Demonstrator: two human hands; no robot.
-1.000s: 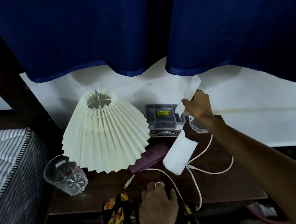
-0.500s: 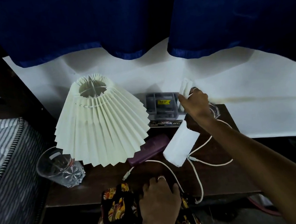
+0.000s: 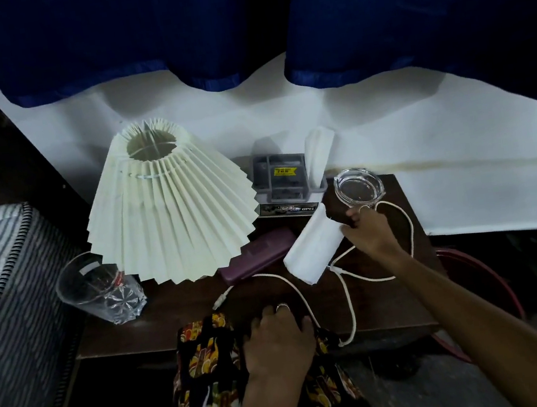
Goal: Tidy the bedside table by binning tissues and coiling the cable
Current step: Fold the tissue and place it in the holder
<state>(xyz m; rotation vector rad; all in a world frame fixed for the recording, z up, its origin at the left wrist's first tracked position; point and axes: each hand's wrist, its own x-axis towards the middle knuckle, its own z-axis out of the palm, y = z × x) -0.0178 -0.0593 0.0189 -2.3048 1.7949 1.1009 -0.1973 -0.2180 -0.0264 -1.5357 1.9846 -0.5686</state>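
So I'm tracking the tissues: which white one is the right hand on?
The right hand is on the large tissue lying on the table; the other tissue stands untouched in the grey organizer.

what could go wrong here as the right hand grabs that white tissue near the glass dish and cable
1. The right hand grips the tissue right beside the glass dish; a careless lift might knock the dish.
2. The white cable loops under the tissue and around the wrist, so it could snag and drag along.
3. The drinking glass stands near the table edge, under the lampshade; a tugged cable could jolt both.
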